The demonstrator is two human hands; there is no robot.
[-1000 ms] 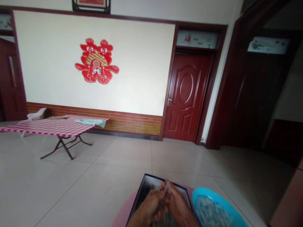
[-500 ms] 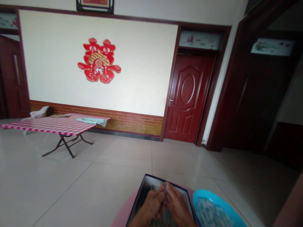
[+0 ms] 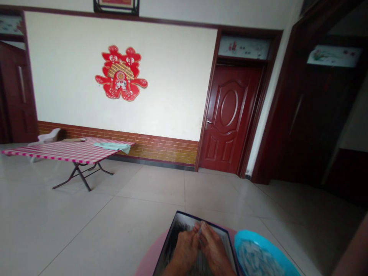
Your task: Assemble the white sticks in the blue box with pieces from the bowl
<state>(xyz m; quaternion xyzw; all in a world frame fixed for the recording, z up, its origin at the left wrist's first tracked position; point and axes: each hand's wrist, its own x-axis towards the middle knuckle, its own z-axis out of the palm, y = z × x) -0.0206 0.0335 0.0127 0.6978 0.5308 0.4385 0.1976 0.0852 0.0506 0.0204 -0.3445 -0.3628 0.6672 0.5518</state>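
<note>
At the bottom edge, my left hand (image 3: 184, 251) and my right hand (image 3: 214, 251) are pressed together over a dark rectangular tray (image 3: 175, 239). The fingers of both are closed on a small pale strip (image 3: 201, 229) that sticks up between the fingertips; I cannot name it. The tray holds grey thin pieces and rests on a pink round surface (image 3: 148, 264). Beside my right hand stands a blue basin (image 3: 244, 239) with pale pieces in it.
A folding table (image 3: 66, 151) with a red-checked cloth stands at the left, with a folded green cloth (image 3: 110, 146) on it. A red paper decoration (image 3: 120, 78) hangs on the white wall. A dark red door (image 3: 227, 119) is closed. Tiled floor lies between.
The view has shifted slightly, so the room sits a little further right. My hands have kept pinching the pale strip over the tray and sit slightly lower in the picture.
</note>
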